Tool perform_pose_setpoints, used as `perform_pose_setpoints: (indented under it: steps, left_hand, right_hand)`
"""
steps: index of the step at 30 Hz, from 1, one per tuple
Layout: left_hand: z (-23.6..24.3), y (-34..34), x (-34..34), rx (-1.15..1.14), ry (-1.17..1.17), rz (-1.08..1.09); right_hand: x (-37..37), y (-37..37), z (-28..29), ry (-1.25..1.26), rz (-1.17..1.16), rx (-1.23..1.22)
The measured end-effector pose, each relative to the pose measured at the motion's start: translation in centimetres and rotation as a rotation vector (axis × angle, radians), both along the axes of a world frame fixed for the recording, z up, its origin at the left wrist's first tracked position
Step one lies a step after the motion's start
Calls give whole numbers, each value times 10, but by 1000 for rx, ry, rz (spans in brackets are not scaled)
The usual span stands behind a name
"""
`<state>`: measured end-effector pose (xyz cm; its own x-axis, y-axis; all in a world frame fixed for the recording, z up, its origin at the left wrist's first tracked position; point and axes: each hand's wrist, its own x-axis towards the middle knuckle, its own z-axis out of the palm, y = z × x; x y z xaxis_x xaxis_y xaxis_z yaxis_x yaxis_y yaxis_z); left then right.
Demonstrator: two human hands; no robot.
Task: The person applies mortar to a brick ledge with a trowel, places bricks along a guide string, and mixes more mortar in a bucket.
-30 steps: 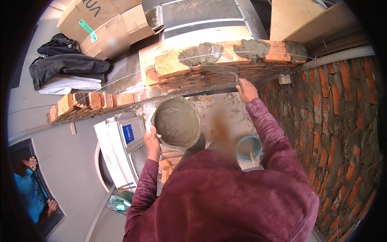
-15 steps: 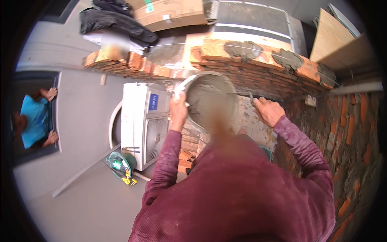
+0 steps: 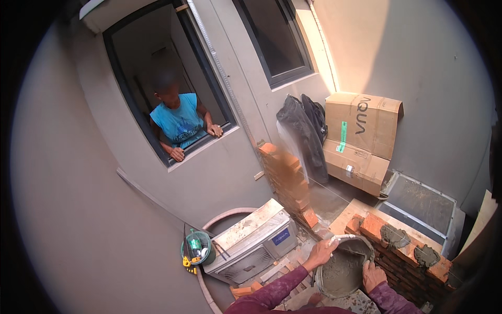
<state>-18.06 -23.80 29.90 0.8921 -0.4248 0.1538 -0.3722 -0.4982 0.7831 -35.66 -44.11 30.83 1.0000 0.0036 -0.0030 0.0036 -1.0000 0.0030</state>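
Observation:
My left hand (image 3: 320, 255) grips the mortar-smeared rim of a round bucket (image 3: 320, 285) at the lower right. Grey wet mortar (image 3: 340, 273) lies inside it. My right hand (image 3: 374, 276) is closed at the bucket's opposite side, around the handle of a trowel; its blade is mostly hidden now. Just beyond the bucket runs a low brick wall (image 3: 384, 261), with dabs of mortar (image 3: 395, 236) on its top course.
An outdoor air-conditioner unit (image 3: 256, 246) stands left of the bucket, beside a green pail (image 3: 209, 251) holding a bottle and yellow-handled tool. Another brick section (image 3: 285, 175), a cardboard box (image 3: 361, 136) and a string line lie beyond. A person in blue (image 3: 180, 123) leans at a window.
My view has swung up and left, bringing the window and the person in it into fuller view. Both hands remain at the bucket, the right one now closer to its rim.

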Motion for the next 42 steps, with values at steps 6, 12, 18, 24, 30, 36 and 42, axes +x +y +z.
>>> perform_pose_setpoints:
  steps: [6,12,18,24,30,36,42]
  left_hand:
    - [32,-14,-6,68,135,-88]
    - [52,-31,-9,211,-63,-300]
    - [37,-80,-29,5,115,-497]
    - [46,-76,-38,-123,173,-560]
    - [16,-67,-39,-269,42,-504]
    - [-12,-85,-38,-315,143,-446]
    - [-63,-80,-9,-368,306,-491]
  right_hand:
    - [-30,-1,-42,322,145,117]
    - [-7,-4,-10,27,-219,341]
    - [-57,-2,-69,441,-175,504]
    - [-79,23,-10,559,-571,1401]
    - [-77,46,-12,330,-704,1696]
    - [-99,63,6,178,-844,1802]
    - [-124,92,22,4,-1083,1742]
